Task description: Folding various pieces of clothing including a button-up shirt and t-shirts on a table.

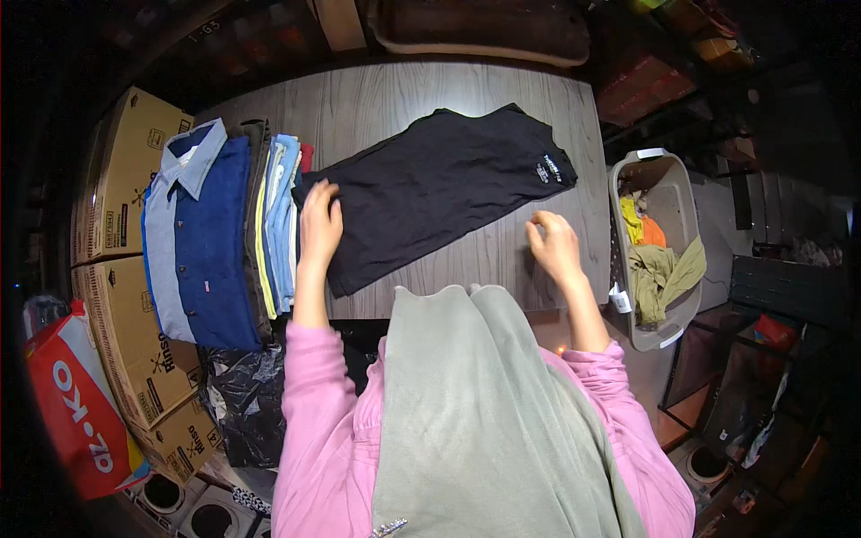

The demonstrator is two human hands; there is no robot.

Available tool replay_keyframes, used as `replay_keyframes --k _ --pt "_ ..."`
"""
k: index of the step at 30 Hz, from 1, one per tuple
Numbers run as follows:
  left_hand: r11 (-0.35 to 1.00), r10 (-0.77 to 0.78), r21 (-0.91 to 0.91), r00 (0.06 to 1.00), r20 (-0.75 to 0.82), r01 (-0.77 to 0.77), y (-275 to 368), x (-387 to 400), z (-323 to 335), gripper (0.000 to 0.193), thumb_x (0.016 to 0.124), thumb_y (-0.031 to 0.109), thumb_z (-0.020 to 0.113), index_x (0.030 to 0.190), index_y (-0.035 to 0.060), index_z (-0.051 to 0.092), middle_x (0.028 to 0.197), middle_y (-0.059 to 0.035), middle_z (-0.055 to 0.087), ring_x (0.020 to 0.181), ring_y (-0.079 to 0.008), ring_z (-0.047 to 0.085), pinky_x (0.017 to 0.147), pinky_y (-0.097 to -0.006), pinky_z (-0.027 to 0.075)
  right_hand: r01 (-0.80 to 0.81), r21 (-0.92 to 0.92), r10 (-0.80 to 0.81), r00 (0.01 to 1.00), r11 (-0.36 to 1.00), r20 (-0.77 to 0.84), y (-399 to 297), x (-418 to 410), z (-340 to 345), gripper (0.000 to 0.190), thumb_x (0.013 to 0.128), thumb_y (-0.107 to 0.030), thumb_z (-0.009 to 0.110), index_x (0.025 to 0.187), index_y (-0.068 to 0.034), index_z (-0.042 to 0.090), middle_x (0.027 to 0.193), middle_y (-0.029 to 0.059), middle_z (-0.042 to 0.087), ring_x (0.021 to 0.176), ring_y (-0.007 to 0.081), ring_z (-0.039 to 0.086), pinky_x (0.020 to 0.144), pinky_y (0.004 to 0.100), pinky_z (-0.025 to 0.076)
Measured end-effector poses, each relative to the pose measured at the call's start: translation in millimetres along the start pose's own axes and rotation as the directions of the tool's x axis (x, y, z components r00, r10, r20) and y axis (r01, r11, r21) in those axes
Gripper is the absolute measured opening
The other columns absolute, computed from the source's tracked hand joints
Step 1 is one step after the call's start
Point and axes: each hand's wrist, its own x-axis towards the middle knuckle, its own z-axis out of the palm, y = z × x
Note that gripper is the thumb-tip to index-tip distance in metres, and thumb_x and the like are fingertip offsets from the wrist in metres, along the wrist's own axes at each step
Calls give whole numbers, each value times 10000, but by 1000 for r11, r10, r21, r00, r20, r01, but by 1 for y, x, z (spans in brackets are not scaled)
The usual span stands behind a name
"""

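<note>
A black T-shirt [437, 188], folded lengthwise, lies slantwise across the wood-grain table [498, 269]. White print shows at its right end. My left hand [321, 218] is at the shirt's left end, its fingers over the fabric and the thumb apart. Whether it presses on the cloth I cannot tell. Off the shirt's lower right edge, my right hand [555, 245] hovers above the table with bent fingers and nothing in them. Left of my left hand stands a stack of folded clothes [279, 222], with a blue and grey collared shirt [208, 249] at its near side.
At the right of the table stands a grey plastic laundry basket [615, 202] holding yellow, orange and olive clothes [656, 276]. Cardboard boxes [128, 323] are piled along the left side. A red shopping bag [74, 403] and a black plastic bag [245, 403] sit low at the left.
</note>
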Motion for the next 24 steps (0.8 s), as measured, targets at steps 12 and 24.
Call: replay_keyframes --k 12,24 --pt "912 101 399 995 5 -94 -7 42 0 185 761 161 681 866 67 562 869 -92 577 909 -290 557 793 -407 429 -159 168 120 968 973 221 -33 -20 11 147 800 -126 625 822 18 608 817 183 634 792 350 622 706 408 492" --pt "833 -32 -543 990 135 101 163 -43 21 86 794 65 670 797 -9 626 744 -103 613 689 -166 622 594 -287 479 -667 712 214 745 222 631 -97 -2 41 335 919 -319 577 946 10 632 815 31 643 675 77 582 621 226 472"
